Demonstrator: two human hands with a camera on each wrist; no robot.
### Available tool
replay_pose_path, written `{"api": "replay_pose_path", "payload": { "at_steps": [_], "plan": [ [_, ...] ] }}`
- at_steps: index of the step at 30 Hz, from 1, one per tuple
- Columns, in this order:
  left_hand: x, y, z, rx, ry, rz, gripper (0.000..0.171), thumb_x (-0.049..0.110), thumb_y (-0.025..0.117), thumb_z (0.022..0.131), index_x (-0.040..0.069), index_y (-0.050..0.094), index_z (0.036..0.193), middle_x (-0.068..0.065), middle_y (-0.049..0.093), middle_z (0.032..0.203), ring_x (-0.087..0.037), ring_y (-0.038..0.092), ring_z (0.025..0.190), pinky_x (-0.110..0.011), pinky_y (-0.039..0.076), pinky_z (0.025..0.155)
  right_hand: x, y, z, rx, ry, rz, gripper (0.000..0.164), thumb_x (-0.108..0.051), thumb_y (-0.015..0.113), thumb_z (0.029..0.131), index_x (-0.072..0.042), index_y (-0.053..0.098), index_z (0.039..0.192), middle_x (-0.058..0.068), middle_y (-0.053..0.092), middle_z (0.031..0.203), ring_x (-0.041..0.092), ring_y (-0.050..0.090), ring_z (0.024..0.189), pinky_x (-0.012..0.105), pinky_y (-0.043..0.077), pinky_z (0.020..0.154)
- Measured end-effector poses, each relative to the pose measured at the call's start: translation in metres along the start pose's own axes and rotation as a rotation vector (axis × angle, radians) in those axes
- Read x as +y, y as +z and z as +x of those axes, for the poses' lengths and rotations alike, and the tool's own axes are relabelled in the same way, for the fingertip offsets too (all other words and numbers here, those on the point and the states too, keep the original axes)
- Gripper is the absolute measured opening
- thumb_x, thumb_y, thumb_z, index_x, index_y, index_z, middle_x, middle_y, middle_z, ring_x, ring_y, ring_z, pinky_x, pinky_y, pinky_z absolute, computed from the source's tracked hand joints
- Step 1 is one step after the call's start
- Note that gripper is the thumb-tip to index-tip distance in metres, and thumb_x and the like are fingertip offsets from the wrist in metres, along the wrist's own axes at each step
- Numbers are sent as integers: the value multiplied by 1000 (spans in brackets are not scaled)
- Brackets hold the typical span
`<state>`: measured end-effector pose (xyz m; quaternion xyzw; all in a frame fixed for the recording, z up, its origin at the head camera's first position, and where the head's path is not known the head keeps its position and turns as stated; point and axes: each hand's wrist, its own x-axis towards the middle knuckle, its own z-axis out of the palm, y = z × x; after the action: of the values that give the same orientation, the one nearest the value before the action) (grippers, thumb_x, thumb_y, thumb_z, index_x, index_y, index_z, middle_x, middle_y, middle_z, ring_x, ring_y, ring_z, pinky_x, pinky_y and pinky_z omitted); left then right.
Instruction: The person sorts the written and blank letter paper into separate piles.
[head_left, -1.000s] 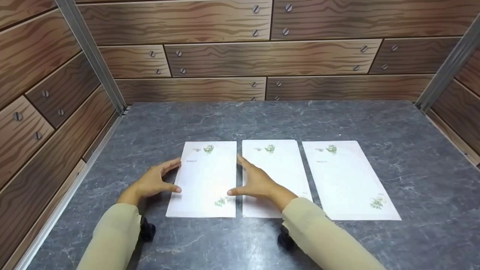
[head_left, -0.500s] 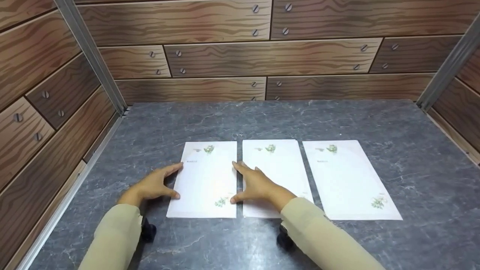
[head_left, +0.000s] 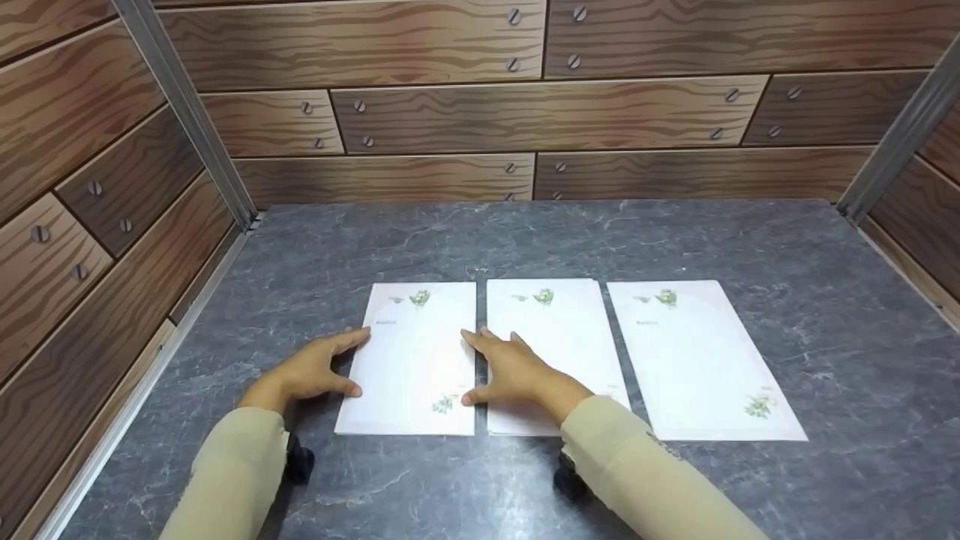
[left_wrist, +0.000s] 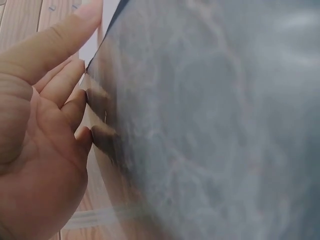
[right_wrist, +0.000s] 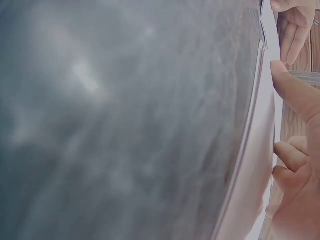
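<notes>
Three white paper sheets with small green plant prints lie in a row on the dark marbled table in the head view. At the left paper (head_left: 416,360), my left hand (head_left: 309,367) touches the left edge, fingers and thumb spread. My right hand (head_left: 514,371) reaches over the middle paper (head_left: 551,322), its thumb and fingertips at the right edge of the left paper. The right paper (head_left: 694,360) lies apart from both hands. In the left wrist view, the left hand (left_wrist: 45,120) has its fingertips on the tabletop beside the paper. The right wrist view shows the right hand (right_wrist: 297,170) over the sheets.
The dark marbled table (head_left: 480,240) spreads around the papers. Wood-patterned panels (head_left: 435,116) stand at its back and sides, with grey metal posts (head_left: 187,112) in the corners. Each wrist wears a black device below a light sleeve (head_left: 232,465).
Both hands have slid slightly toward the person along the left paper's edges. My right fingertips have shifted a little left onto that paper. The papers look unmoved.
</notes>
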<state>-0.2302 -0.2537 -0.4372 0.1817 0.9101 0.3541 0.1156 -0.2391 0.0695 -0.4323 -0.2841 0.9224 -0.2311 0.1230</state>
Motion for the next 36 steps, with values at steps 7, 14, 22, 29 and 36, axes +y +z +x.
{"api": "replay_pose_path", "payload": {
  "at_steps": [7, 14, 22, 29, 36],
  "plan": [
    [3, 0, 1, 4, -5, -10, 81, 7, 82, 72, -1, 42, 141, -21, 37, 146, -42, 20, 138, -54, 14, 112, -1, -1, 0, -8, 10, -15, 97, -46, 78, 74, -10, 30, 150, 17, 32, 149, 27, 25, 139, 51, 8, 114],
    [4, 0, -1, 18, -8, 11, 80, 8, 81, 73, 0, 42, 142, -20, 37, 146, -42, 20, 138, -55, 14, 111, -3, -2, 0, -3, -1, -21, 94, -46, 78, 75, -9, 33, 149, 17, 34, 148, 28, 27, 139, 52, 8, 113],
    [8, 2, -2, 51, 10, 81, 81, 10, 82, 73, -2, 41, 142, -22, 41, 143, -44, 30, 132, -57, 22, 108, -7, 1, 1, 62, -3, -58, 91, -42, 81, 73, -12, 37, 147, 5, 50, 139, 24, 44, 123, 44, 30, 94],
    [8, 3, -2, 39, 25, 33, 82, 4, 81, 72, -6, 39, 141, -23, 41, 142, -40, 34, 132, -53, 24, 109, -9, 4, 2, 68, 9, 12, 92, -33, 85, 69, -10, 39, 146, 2, 54, 135, 23, 50, 106, 41, 33, 88],
    [7, 5, -2, 38, 13, 5, 82, 3, 81, 73, -6, 38, 142, -23, 41, 142, -39, 39, 129, -52, 26, 108, -8, 4, 4, 71, 1, 75, 94, -28, 86, 68, -7, 38, 146, 2, 52, 137, 30, 49, 118, 54, 26, 105]
  ]
}}
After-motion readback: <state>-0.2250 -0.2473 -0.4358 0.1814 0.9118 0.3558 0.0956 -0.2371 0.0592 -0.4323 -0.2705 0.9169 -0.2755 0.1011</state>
